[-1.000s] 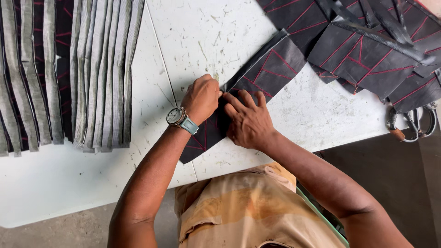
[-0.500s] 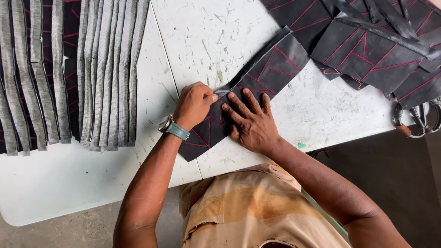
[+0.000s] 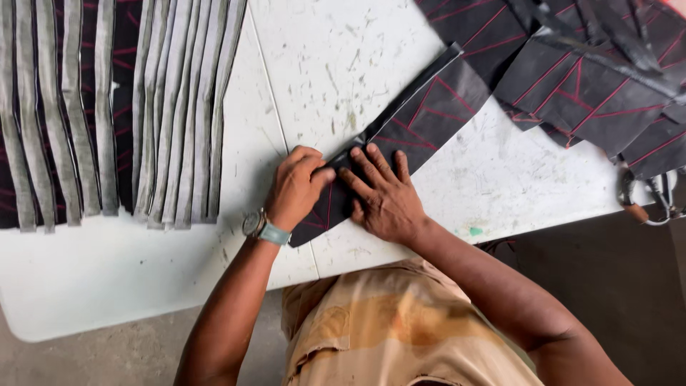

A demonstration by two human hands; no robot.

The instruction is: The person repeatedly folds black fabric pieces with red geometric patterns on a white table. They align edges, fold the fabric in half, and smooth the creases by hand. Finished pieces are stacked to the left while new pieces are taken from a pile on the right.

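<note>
Both hands have slid slightly down and toward the near end of the dark fabric strip (image 3: 421, 118) since half a second ago, while the strip itself has kept its diagonal lie on the white table (image 3: 343, 64). A person presses the red-lined strip flat: the left hand (image 3: 296, 187) is curled, knuckles up, fingertips pinching the strip's folded upper edge, and the right hand (image 3: 382, 196) lies flat with fingers spread narrowly, palm down on the cloth just beside it. The strip's long axis runs from the near table edge, under both hands, up and away to the right; most of its length lies beyond the right hand's fingertips, so that hand is the nearer to the unpressed part. A wristwatch (image 3: 264, 229) sits on the left wrist. Folded grey-edged strips (image 3: 171, 114) lie in a row well to the left; a heap of similar dark pieces (image 3: 593, 78) sits at far right, with scissors (image 3: 647, 200) at the table's edge
</note>
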